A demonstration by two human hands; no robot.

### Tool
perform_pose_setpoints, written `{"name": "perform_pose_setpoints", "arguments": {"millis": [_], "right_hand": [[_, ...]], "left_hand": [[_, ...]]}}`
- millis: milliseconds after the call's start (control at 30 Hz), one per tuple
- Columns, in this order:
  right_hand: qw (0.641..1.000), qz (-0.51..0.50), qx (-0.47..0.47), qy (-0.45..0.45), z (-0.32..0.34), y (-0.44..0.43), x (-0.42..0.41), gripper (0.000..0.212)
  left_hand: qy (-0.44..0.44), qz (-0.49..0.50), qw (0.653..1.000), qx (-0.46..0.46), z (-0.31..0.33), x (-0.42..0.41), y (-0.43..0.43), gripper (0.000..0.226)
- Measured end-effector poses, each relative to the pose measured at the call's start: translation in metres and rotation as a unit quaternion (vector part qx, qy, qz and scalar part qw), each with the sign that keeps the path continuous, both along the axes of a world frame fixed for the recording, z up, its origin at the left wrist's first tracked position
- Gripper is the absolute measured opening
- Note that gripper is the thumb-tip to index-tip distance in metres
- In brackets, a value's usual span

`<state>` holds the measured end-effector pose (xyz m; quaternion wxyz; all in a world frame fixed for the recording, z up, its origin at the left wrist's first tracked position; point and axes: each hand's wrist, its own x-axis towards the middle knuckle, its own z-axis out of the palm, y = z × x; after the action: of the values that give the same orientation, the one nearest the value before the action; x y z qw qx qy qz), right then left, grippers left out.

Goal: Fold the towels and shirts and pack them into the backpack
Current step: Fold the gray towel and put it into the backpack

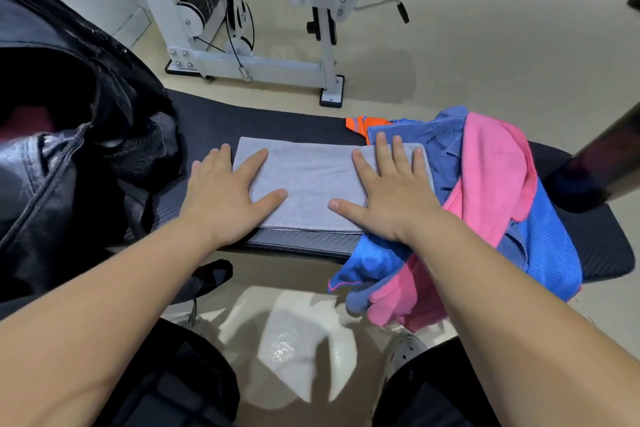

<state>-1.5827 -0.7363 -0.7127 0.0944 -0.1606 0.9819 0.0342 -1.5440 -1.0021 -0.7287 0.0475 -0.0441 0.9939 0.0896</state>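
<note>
The folded grey towel [308, 184] lies flat on the black bench [298, 125], pressed at its two ends by the left hand [225, 194] and right hand [394, 198], fingers straight and spread, holding nothing, with the open backpack [69, 135] left of them and the clothes pile [485, 191] right.

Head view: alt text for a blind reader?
The left hand and right hand press flat on a folded grey towel on a black bench. Open black backpack at left, heap of blue and pink clothes at right.
</note>
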Motion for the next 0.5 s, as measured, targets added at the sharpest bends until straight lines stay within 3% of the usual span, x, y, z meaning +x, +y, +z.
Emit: {"name": "perform_pose_setpoints", "arguments": {"millis": [133, 267, 500], "right_hand": [[0.998, 0.038, -0.033, 0.025, 0.009, -0.021, 0.005, 0.093], [0.998, 0.039, -0.045, -0.002, 0.000, -0.044, 0.010, 0.087], [0.999, 0.007, -0.037, -0.013, -0.012, -0.050, 0.005, 0.085]], "left_hand": [[0.052, -0.014, 0.995, 0.086, 0.008, -0.006, -0.014, 0.069], [0.032, 0.021, 0.990, 0.133, 0.021, -0.011, -0.013, 0.043], [-0.028, 0.057, 0.978, 0.199, 0.035, -0.015, -0.015, 0.048]]}}
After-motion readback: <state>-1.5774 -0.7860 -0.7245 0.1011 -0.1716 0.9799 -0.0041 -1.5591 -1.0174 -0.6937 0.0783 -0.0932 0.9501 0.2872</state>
